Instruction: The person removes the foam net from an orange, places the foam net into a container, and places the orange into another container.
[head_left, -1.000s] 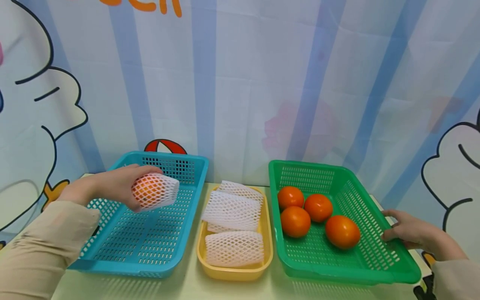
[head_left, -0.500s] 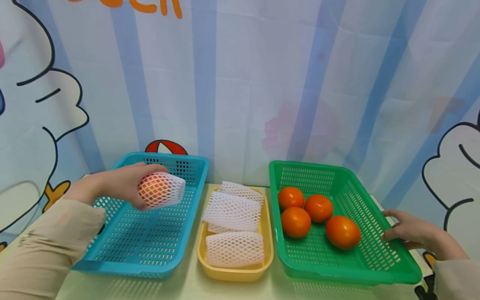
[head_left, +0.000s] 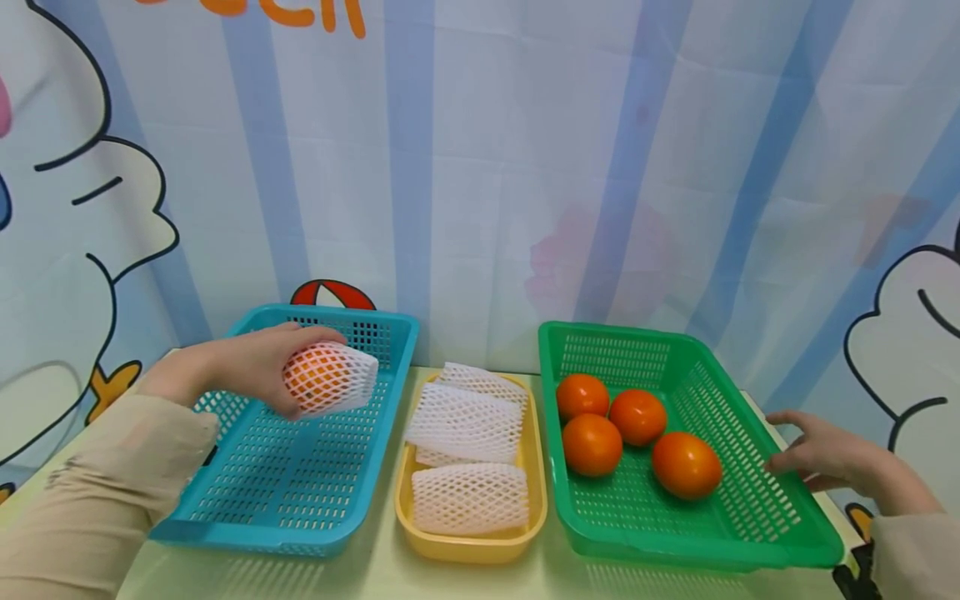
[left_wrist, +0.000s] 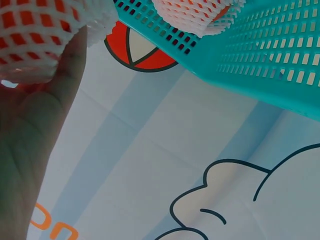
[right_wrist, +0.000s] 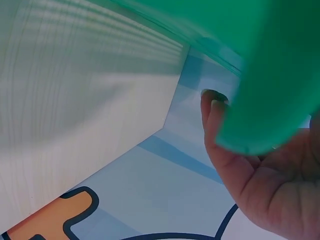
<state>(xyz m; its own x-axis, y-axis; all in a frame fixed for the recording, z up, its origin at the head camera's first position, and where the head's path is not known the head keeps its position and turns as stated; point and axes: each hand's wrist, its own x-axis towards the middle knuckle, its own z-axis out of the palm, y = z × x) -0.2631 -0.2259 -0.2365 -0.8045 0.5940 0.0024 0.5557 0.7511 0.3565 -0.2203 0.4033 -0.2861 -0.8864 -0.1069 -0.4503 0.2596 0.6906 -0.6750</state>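
In the head view my left hand grips an orange in a white foam net sleeve above the blue basket. The sleeve's loose end points right. Another netted orange lies in that basket in the left wrist view; from the head my hand hides it. My right hand is at the right rim of the green basket, fingers curled about the rim in the right wrist view. How firmly it holds cannot be told. Several bare oranges lie in the green basket.
Between the baskets stands a yellow tray with several white foam net sleeves. All rest on a pale table. A striped cartoon curtain hangs close behind.
My left hand has shifted a little to the right with the netted orange. My right hand has risen slightly at the green rim. The baskets and tray stay in place.
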